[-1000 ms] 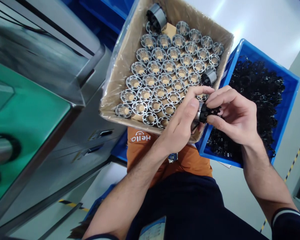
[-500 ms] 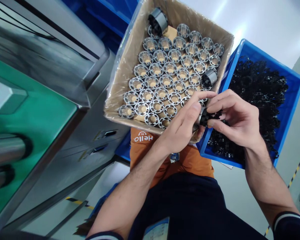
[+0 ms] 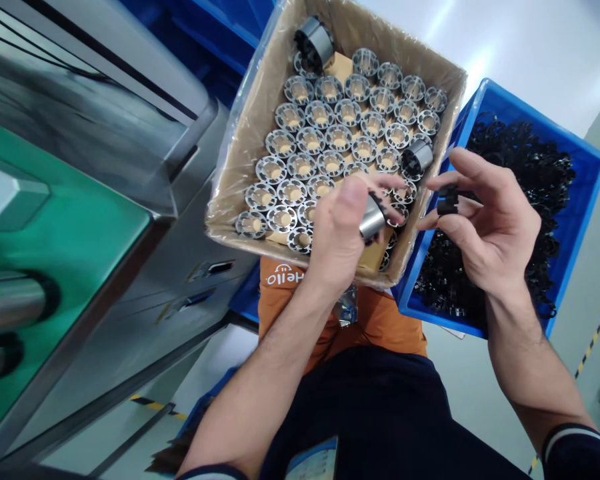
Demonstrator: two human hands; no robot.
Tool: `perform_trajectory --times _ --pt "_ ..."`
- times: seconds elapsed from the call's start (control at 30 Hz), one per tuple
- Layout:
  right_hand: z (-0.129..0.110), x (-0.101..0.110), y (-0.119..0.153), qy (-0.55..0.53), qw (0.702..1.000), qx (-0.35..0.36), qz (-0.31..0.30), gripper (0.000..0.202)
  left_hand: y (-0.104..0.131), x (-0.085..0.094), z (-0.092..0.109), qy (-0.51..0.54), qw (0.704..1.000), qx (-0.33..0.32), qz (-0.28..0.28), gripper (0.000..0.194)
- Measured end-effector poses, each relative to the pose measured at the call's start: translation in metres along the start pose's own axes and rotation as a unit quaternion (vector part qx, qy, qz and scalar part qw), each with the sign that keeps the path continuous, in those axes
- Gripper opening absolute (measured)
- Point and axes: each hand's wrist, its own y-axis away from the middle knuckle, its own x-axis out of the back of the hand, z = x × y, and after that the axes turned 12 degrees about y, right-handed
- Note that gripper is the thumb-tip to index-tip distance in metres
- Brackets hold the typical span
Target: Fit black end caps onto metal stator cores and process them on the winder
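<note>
Head view: mid-frame, the left hand (image 3: 336, 230) clasps a core's (image 3: 373, 219) side, likely leaving its end free; the right hand (image 3: 503, 223) pinches a clip (image 3: 448, 201).

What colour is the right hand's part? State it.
The part in the right hand is black, best seen in the head view.

Text: "Hello." (image 3: 281, 278) | white, with smiley (image 3: 283, 268) | on orange cloth (image 3: 390, 323)
</note>
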Motion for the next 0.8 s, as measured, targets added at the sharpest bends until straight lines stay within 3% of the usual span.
perform_trajectory --times 0.1,0.27,0.4,0.8 --pt "0.002 -0.004 0.001 -0.004 0.999 0.040 0.003 0.051 -0.006 -0.003 -0.003 0.025 0.999 0.011 0.043 0.073" --pt "-0.002 -0.009 0.002 -0.033 0.997 0.063 -0.024 0.045 -0.008 -0.003 -0.006 0.013 1.000 -0.020 -0.012 0.067" --pt "-0.005 -0.010 0.004 -0.065 0.996 0.054 -0.036 0.035 -0.009 -0.001 -0.008 0.033 0.999 -0.005 -0.041 0.062" --pt "-0.006 -0.015 0.003 -0.070 0.997 0.031 -0.027 0.047 0.003 0.003 -0.011 0.052 0.991 0.061 -0.106 0.048"
